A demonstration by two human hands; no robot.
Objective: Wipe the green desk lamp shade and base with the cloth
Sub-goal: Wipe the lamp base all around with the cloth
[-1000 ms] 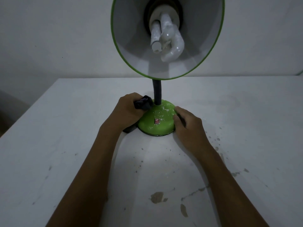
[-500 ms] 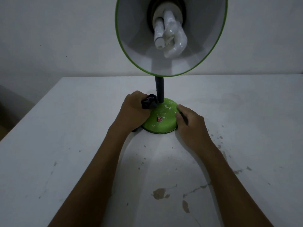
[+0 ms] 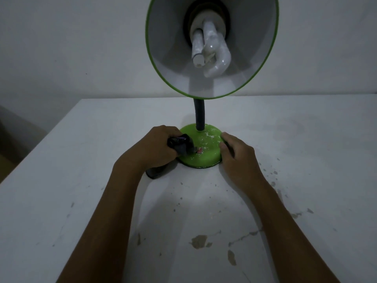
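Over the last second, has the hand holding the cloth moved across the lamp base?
Yes. The left hand with the cloth slid from beside the lamp neck toward the base's front.

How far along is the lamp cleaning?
Midway, by the look. The left hand presses the dark cloth on the green base; the right hand steadies it. White specks remain beside the neck. Whether the shade is wiped, the frame cannot show.

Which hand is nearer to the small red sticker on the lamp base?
Left. The left hand presses the cloth right beside the sticker; the right hand rests at the base's right edge.
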